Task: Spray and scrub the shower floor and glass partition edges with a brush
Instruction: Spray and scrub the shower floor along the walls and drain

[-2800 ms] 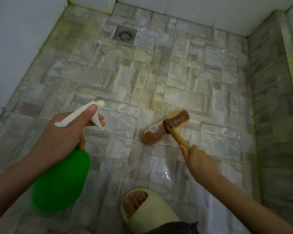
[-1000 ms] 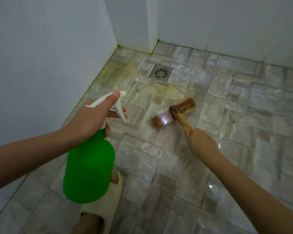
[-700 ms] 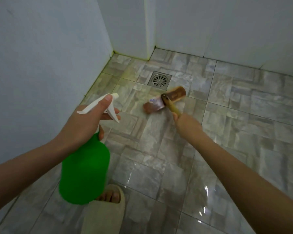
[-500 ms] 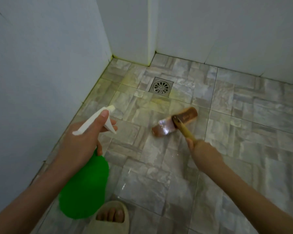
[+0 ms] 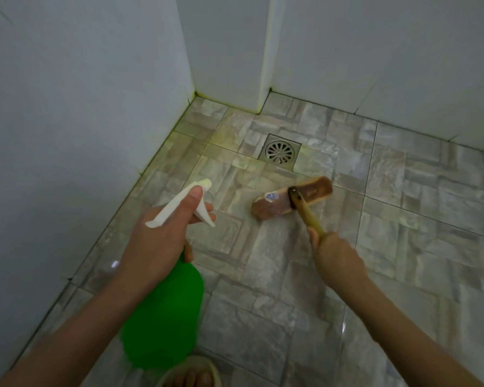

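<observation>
Pale grey walls (image 5: 67,107); wet stone-pattern tile floor (image 5: 403,247); square metal drain (image 5: 279,152).

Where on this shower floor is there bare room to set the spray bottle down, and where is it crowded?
Bare: the floor right of the brush, out to the back wall, and the corner tiles between the drain and the left wall. Crowded: the middle, among left hand, right hand, brush and slipper.

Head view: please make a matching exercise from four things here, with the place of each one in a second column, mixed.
1 spray bottle
2 brush
3 drain
4 slipper

a set into the floor
b on a foot, at the bottom edge
c gripped by the left hand
d handle gripped by the right hand

Pairs: 1-c, 2-d, 3-a, 4-b
</observation>
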